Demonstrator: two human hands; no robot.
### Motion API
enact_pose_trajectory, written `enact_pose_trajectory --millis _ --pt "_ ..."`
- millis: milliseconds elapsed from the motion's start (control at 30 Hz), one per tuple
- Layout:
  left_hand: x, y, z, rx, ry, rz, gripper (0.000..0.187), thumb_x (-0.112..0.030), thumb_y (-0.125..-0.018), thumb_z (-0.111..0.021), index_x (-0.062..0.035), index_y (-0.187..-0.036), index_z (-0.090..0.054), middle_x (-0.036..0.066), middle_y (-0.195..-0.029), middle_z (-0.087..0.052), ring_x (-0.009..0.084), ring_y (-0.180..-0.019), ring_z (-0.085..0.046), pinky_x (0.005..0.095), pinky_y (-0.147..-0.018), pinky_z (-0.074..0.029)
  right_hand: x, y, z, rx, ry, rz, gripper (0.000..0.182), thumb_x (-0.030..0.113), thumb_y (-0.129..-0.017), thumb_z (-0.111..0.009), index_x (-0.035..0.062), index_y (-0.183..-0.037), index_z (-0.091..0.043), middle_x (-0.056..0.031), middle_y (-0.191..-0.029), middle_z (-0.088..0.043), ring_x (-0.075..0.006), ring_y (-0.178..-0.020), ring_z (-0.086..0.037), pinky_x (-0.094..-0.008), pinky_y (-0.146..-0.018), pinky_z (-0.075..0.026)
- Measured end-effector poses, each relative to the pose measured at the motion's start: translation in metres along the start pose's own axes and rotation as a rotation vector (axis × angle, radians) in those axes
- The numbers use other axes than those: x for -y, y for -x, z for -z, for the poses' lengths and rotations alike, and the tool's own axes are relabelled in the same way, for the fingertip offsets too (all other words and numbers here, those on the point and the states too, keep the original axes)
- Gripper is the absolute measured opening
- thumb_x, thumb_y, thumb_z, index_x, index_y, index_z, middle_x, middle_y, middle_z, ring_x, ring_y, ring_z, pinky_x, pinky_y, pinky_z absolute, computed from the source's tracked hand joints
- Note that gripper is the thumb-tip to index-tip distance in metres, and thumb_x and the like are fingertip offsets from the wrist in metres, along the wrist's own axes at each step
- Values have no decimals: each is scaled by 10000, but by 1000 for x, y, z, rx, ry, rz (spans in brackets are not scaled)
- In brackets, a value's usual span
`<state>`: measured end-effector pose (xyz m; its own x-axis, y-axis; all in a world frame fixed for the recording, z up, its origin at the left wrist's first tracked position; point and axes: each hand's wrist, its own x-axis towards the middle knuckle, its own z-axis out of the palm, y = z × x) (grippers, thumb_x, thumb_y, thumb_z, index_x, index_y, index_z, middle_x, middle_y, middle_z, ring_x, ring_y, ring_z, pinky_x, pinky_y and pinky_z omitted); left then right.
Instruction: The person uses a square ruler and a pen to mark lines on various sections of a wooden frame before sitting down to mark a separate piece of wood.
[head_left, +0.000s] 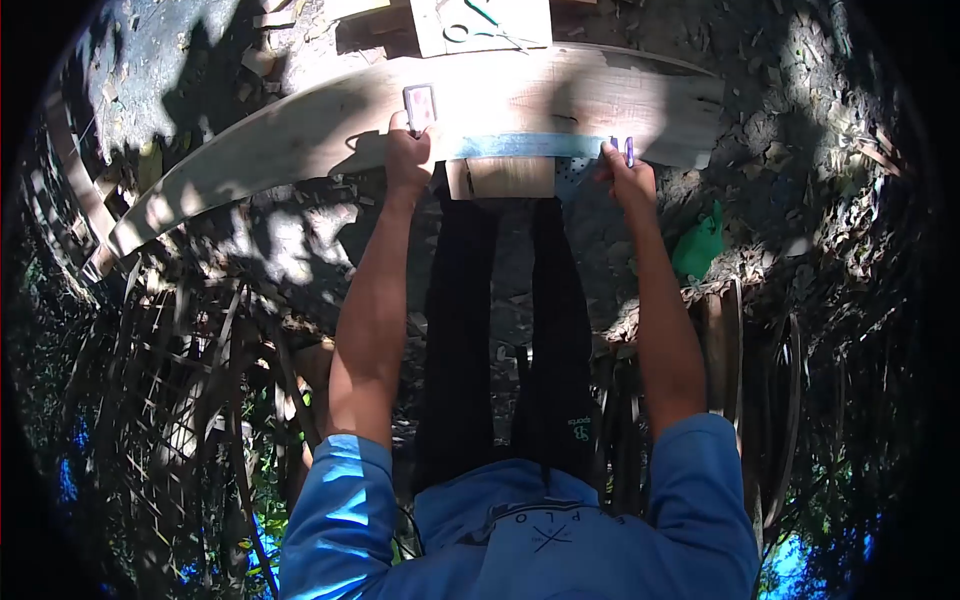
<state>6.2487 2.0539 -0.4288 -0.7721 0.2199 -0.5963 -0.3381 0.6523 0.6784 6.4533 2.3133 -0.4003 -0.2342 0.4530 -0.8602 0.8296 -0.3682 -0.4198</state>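
Observation:
A long curved wooden plank (290, 135) lies across in front of me, tapering toward the left. My left hand (408, 160) is closed around a small rectangular case (420, 105) with a dark rim and a pale, reddish face, held over the plank. A flat pale-blue strip (525, 146), like a ruler, runs along the plank's near edge between my hands. My right hand (630, 182) is closed at the strip's right end, with a purple pen (629, 152) sticking up from its fingers. Glare hides detail on the plank's middle.
Beneath the plank's near edge is a light wooden block (510, 178). Scissors (480, 30) with green on the handle lie on a pale board (430, 35) at the far side. A green plastic bag (700, 243) rests on the leaf-strewn ground at right. Branches stand behind my legs.

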Motion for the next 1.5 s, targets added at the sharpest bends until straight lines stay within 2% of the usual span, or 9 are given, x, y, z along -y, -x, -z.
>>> enact_pose_trajectory --millis 367,433,667,733,900,1000,1100,1267,1500 --pt "-9 10 -1 -8 -75 33 185 -84 -780 -578 27 -915 -518 62 -636 -554 146 -522 -500 315 -534 -424 -3 -8 0 -37 156 11 385 399 -855 -655 18 -803 -651 -58 -620 -632 -88 -484 -497 -243 -466 -384" --pt "-11 13 -6 -100 -56 -51 366 -139 -811 -560 -31 -485 -432 -37 -440 -388 57 -382 -324 301 -385 -248 -4 -10 2 -34 198 2 389 399 -856 -650 15 -793 -650 -57 -607 -627 -91 -489 -499 -249 -471 -383" --pt "-18 18 -8 -123 -62 -26 322 -140 -813 -566 -22 -530 -466 -32 -467 -405 63 -412 -348 298 -399 -263 -4 -5 21 -97 230 -16 437 431 -887 -576 13 -794 -664 -68 -622 -633 -95 -511 -505 -249 -511 -403" --pt "-10 15 -5 -64 -49 71 264 -115 -806 -627 52 -986 -531 97 -720 -605 160 -599 -561 318 -580 -453 -8 4 42 -205 216 119 451 433 -914 -526 15 -829 -673 -75 -667 -643 -94 -534 -517 -244 -524 -411" --pt "-15 19 -9 -116 -96 32 285 -158 -809 -667 47 -952 -530 119 -787 -623 171 -658 -595 301 -625 -486 5 54 59 -230 -102 108 512 407 -999 -347 15 -1011 -677 -62 -798 -655 -92 -652 -566 -229 -597 -449" --pt "-21 19 -11 -123 -64 3 273 -170 -822 -675 36 -936 -536 119 -799 -630 165 -693 -612 289 -649 -507 -13 51 38 -221 -94 584 297 233 -923 -564 -16 -1057 -653 -107 -892 -682 -159 -803 -649 -287 -745 -507" --pt "-27 22 -12 -98 50 55 273 -177 -835 -694 32 -934 -551 114 -830 -649 155 -699 -620 293 -644 -511 -17 44 28 -271 188 704 271 148 -875 -596 -25 -1080 -634 -157 -1003 -674 -236 -916 -665 -324 -856 -495" --pt "-19 18 -8 -71 -37 -47 273 -189 -856 -685 10 -993 -557 61 -849 -643 99 -706 -584 249 -657 -490 -24 32 15 -299 211 733 282 123 -843 -596 -17 -1085 -630 -188 -1024 -659 -295 -951 -653 -343 -859 -498" --pt "-24 21 -9 -74 -75 -2 293 -272 -862 -673 10 -797 -626 32 -763 -641 86 -660 -536 268 -603 -441 -23 33 20 -291 193 824 230 110 -850 -579 -15 -1031 -645 -169 -998 -663 -279 -929 -648 -340 -843 -493"
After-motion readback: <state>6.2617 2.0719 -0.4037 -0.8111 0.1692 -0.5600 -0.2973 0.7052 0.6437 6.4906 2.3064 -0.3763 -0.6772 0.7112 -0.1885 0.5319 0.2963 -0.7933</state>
